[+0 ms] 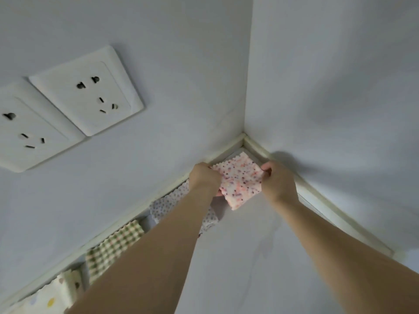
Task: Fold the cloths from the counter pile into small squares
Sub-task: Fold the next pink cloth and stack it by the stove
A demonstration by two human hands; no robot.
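Pink cloth (240,182): held in the far counter (249,257) corner, at 12 o'clock from the person, by both hands. Judged light, soft and limp, napped rather than slippery, not fragile; best taken at the edges or corners, as the unsupported near corner droops. Left hand (204,176) grips the cloth's 9 o'clock edge, fingers curled round it. Right hand (277,180) pinches the 3 o'clock edge between thumb and fingertips. The cloth spans between the two hands. Spotted cloth (172,200) lies at 7 o'clock, partly under the left forearm; checked cloth (113,245) beyond it.
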